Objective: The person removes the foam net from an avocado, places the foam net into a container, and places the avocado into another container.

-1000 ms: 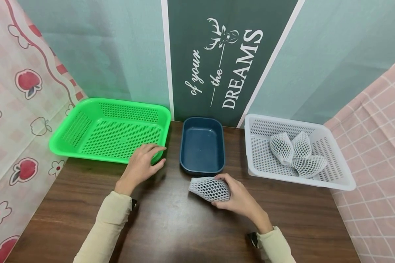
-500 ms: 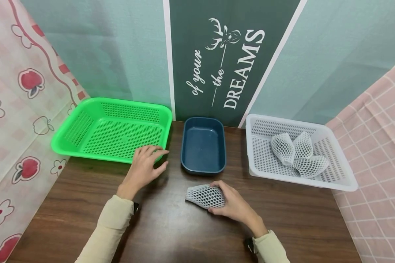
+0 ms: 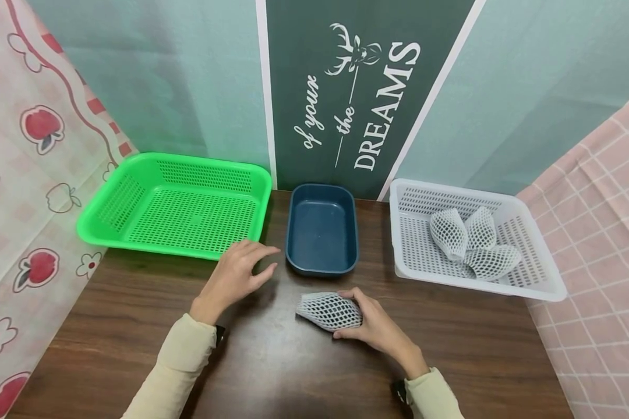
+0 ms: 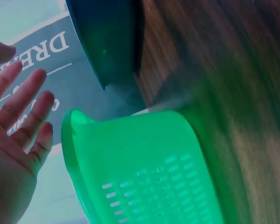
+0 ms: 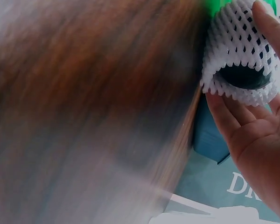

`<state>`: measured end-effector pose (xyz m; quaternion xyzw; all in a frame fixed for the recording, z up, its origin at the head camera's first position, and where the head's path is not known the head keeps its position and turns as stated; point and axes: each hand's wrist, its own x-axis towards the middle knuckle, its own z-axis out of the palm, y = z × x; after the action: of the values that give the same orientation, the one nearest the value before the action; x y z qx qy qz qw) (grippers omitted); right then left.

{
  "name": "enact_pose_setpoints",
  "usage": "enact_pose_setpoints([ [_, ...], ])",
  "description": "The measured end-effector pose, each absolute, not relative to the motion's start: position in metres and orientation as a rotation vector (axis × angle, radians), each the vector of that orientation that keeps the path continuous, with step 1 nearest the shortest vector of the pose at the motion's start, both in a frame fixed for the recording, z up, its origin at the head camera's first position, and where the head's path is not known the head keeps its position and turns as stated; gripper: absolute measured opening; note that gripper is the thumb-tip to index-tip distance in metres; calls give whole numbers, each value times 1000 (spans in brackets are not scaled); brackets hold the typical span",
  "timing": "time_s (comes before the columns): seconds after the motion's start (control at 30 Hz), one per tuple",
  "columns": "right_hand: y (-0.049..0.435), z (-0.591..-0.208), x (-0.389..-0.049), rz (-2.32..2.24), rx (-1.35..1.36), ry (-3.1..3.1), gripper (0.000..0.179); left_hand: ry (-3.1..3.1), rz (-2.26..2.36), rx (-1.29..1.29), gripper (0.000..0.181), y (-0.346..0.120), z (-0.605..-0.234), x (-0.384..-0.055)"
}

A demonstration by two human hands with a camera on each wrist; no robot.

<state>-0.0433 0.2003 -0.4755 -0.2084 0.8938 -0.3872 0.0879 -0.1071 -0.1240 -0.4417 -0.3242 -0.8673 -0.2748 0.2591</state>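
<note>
My right hand (image 3: 374, 326) grips a white foam fruit net (image 3: 329, 311) just above or on the table, in front of the blue tray (image 3: 322, 267). In the right wrist view the net's open end shows a dark, smooth, rounded thing (image 5: 245, 77) inside; its kind is hidden. Thumb and fingers are on opposite sides of the net. My left hand (image 3: 238, 276), fingers loosely spread and holding nothing, hovers by the front right corner of the green basket (image 3: 152, 250). The left wrist view shows that hand (image 4: 18, 121) apart from the basket's wall.
A white basket (image 3: 414, 276) stands at the right with 3 netted pieces (image 3: 448, 233) lying in it. The green basket and blue tray show bare bottoms. Fabric curtains (image 3: 199, 81) rise behind and along both sides of the wooden table (image 3: 288, 372).
My right hand has moved slightly nearer and to the left with the foam net, away from the blue tray's front edge. My left hand has drifted right and nearer, away from the green basket.
</note>
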Motion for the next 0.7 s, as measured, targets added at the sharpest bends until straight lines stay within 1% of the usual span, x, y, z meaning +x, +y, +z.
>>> enact_pose_setpoints([
  [0.23,205,-476,-44,-1163,-603,2635,64,-2420,-771,-925,27,-115,-445,-100],
  [0.6,212,-480,-41,-1130,-598,2704,68,-2539,-791,-962,22,-102,-456,-90],
  [0.7,211,-481,-42,-1123,-585,2718,69,-2554,-789,-987,23,-98,-458,-87],
])
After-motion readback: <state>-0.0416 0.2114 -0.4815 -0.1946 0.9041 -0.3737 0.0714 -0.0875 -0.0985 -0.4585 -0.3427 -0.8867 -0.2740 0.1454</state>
